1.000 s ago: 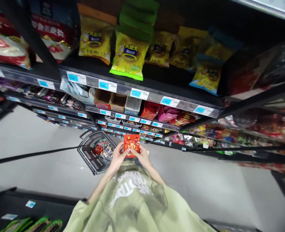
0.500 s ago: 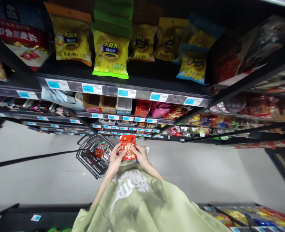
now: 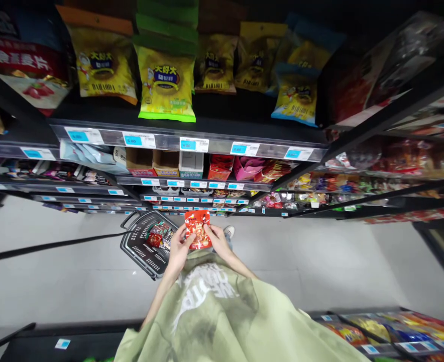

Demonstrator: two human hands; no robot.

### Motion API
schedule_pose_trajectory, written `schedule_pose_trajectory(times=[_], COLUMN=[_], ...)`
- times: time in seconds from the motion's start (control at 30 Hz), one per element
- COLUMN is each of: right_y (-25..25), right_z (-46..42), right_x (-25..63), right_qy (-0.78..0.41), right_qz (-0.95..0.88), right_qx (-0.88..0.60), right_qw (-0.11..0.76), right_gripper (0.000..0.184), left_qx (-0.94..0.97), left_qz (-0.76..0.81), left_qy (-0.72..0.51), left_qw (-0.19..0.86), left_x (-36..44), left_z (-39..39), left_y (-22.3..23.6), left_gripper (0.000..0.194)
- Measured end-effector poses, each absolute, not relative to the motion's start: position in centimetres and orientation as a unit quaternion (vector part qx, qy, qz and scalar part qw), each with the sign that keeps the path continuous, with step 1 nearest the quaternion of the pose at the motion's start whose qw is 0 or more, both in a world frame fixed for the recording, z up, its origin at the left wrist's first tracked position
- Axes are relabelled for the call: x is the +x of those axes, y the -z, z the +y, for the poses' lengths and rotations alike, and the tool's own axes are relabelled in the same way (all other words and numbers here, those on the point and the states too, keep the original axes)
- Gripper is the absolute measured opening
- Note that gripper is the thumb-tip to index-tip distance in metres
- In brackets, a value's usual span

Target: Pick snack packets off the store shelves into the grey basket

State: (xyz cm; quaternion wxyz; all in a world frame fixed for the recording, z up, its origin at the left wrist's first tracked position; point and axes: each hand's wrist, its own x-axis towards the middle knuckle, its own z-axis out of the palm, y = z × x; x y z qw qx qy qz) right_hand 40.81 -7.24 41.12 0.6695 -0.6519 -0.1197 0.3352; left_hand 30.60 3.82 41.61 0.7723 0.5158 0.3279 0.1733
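Observation:
A red snack packet (image 3: 198, 229) is held upright in front of my body, its printed face toward me. My left hand (image 3: 179, 245) grips its left edge, with the thumb lying across the front. On the opposite edge, my right hand (image 3: 217, 239) pinches the packet, thumb also on the front. The fingers behind the packet are hidden. To the left of my hands, a dark shopping basket (image 3: 146, 249) stands on the floor with several small packaged items (image 3: 157, 235) inside.
A tall shelf (image 3: 207, 118) with price tags faces me. Yellow snack bags (image 3: 167, 83) sit on its upper level, small open boxes (image 3: 165, 163) lower down. More packaged goods (image 3: 335, 188) line the right. A low shelf (image 3: 64, 344) is behind me. A dark strap (image 3: 56, 248) crosses the left side.
The view has shifted slightly, so the shelf goods sit a little further left. Both hands keep holding the red packet in nearly the same pose.

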Motion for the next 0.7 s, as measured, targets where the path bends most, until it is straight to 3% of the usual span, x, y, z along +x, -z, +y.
schedule_pose_trajectory(times=[0.37,0.7], right_y=[-40.36,-40.06], right_z=[-7.35,-7.49], right_x=[40.98,40.28], right_qy=[-0.35,-0.345], right_qz=[-0.046,0.003], right_qx=[-0.631,-0.607], right_qw=[0.691,0.716], right_gripper=[0.058,0.054], left_qx=[0.485,0.477], left_qz=[0.335,0.342], left_qy=[-0.148,-0.155], left_qw=[0.794,0.794], left_x=[30.74,30.67], left_z=[3.47,2.87], left_y=[-42.16,-41.88], left_gripper=[0.081,0.071])
